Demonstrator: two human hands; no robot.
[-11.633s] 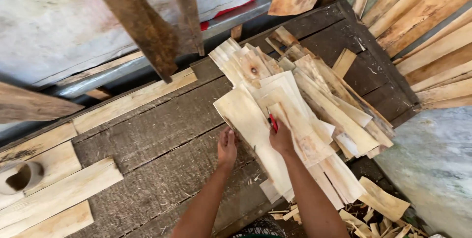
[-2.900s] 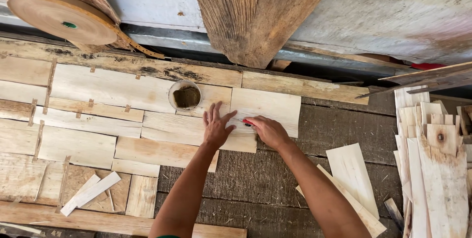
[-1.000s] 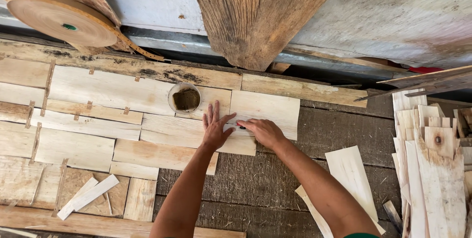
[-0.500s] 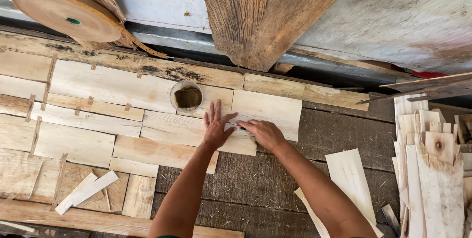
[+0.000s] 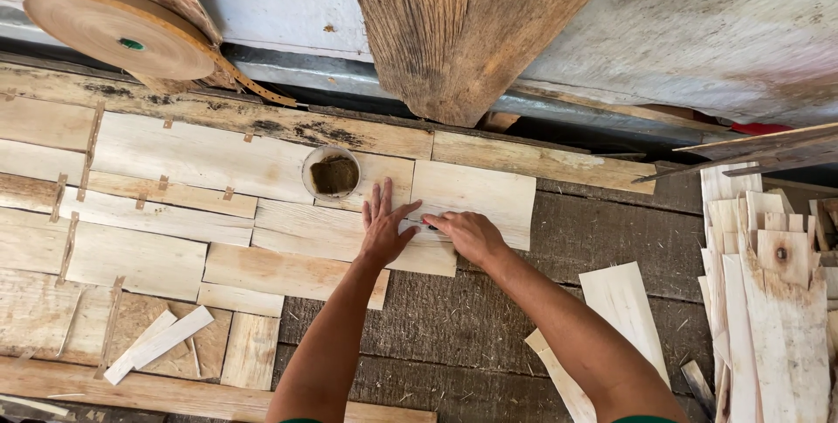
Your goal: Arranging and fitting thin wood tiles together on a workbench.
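Note:
My left hand [image 5: 382, 229] lies flat with fingers spread on a pale veneer sheet [image 5: 301, 222], pressing at the seam where it meets another veneer piece [image 5: 489, 192]. My right hand [image 5: 471, 235] is right beside it, closed around a small red-tipped tool [image 5: 428, 225] whose tip touches the seam between the two hands. Most of the tool is hidden in the fist. Just above my left fingers a small round tin of brown paste [image 5: 332, 173] stands on the veneer.
Joined veneer sheets with short tape strips [image 5: 175, 161] cover the left of the dark plank table [image 5: 454, 336]. A tape roll [image 5: 113, 28] hangs top left. A thick wooden post [image 5: 471, 30] leans behind. Loose veneer pieces [image 5: 624, 309] and a stack of strips [image 5: 768, 292] lie right.
My hands left the veneer pile and now work at the joined sheets. Over the last seconds my right hand slid left until it touches my left hand at the seam.

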